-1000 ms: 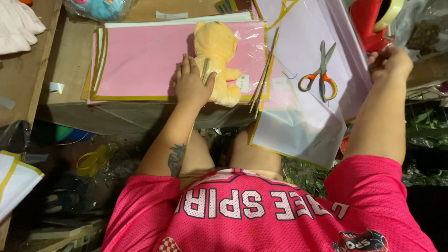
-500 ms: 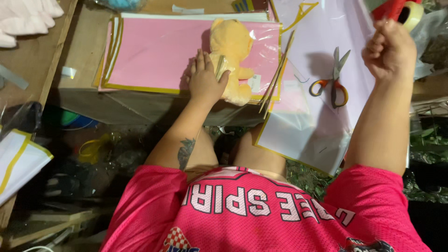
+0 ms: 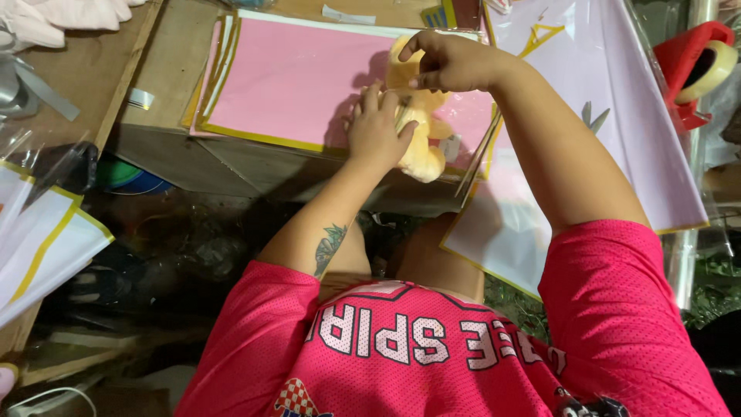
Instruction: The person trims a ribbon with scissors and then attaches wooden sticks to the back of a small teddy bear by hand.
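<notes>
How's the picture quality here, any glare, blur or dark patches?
Head view: sharp and evenly lit on the pink sheet and both hands, left hand, right hand; mild glare on the clear wrapping at right; space under the table is in deep shadow, details lost.

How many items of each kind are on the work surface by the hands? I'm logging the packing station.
Yellow plush toy: 1, under the left hand and right hand
Pink sheet: 1
Red tape dispenser: 1
Pale sheet with yellow trim: 1
Total: 4
</notes>
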